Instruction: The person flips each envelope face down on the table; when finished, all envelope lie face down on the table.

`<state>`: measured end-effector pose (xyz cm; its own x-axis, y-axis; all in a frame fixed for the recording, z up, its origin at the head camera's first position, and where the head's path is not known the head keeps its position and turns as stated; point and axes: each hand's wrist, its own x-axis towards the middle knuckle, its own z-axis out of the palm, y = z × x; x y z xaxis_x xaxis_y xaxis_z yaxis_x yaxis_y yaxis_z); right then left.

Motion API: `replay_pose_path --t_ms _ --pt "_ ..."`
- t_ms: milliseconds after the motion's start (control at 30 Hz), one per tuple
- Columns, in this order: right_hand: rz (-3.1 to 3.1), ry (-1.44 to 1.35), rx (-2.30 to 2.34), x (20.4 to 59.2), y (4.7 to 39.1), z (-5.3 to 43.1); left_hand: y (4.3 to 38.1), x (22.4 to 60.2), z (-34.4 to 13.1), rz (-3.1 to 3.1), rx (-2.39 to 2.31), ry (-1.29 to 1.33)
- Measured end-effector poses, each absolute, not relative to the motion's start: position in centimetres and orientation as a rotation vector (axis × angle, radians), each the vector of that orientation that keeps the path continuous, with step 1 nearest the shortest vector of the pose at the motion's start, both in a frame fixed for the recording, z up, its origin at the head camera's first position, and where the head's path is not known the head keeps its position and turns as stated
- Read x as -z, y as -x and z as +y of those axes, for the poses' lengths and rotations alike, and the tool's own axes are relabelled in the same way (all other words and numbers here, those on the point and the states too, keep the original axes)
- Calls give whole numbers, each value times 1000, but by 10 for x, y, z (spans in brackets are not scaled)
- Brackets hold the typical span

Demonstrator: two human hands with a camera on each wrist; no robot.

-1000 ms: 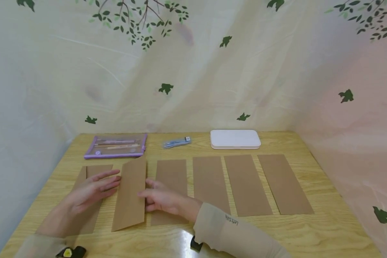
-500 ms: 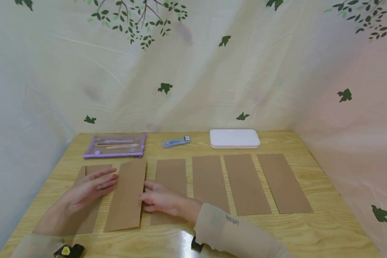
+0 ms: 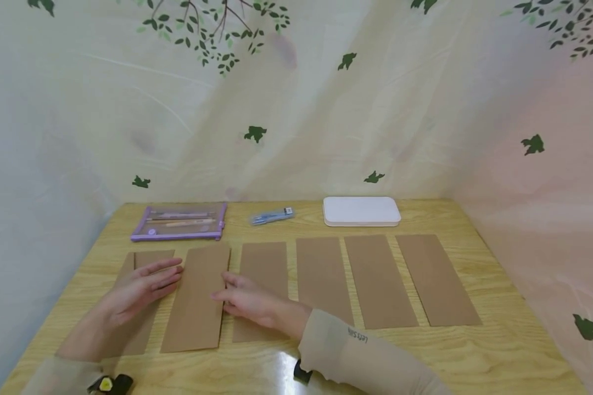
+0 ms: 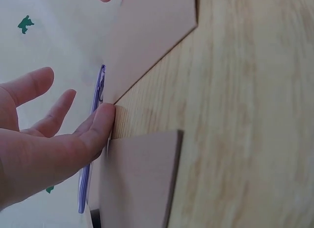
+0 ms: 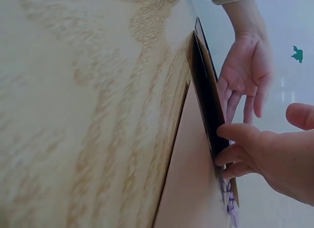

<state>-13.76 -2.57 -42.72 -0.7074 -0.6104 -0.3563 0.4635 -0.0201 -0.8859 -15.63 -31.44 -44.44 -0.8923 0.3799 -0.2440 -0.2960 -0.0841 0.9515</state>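
A brown rectangular card [image 3: 197, 307], second from the left in a row, lies between my two hands. Its right edge stands slightly up, and a dark gap shows below that edge in the right wrist view. My left hand [image 3: 140, 291] hovers over the leftmost brown card [image 3: 137, 340], its fingers extended. One fingertip [image 4: 107, 115] comes up to the second card's left edge. On the other side, the fingers of my right hand [image 3: 254, 302] touch the raised right edge. The thumb [image 5: 300, 115] of that hand stands apart from its fingers in the right wrist view.
More brown cards [image 3: 323, 280] continue the row to the right. Behind the row lie a purple-edged pencil pouch [image 3: 178, 237], a small clear pack of blue pens [image 3: 272, 216] and a white flat case [image 3: 362, 211]. Fabric walls [image 3: 296, 109] surround the wooden table [image 3: 504, 351].
The second card's raised right side has come down and the card lies flatter, its near edge shifted left. Both hands have stayed nearly in place.
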Motion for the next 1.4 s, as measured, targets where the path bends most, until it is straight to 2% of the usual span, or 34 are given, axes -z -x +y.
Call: replay_pose_path --t_ms 1000,1200,1400 --pt "1652 265 1771 435 140 -28 147 439 -316 1805 -1990 -61" --pt "1704 340 1755 423 145 -34 142 424 -326 2055 -1794 -113" --pt "1617 384 1802 407 149 -47 141 408 -357 2408 -1530 -133"
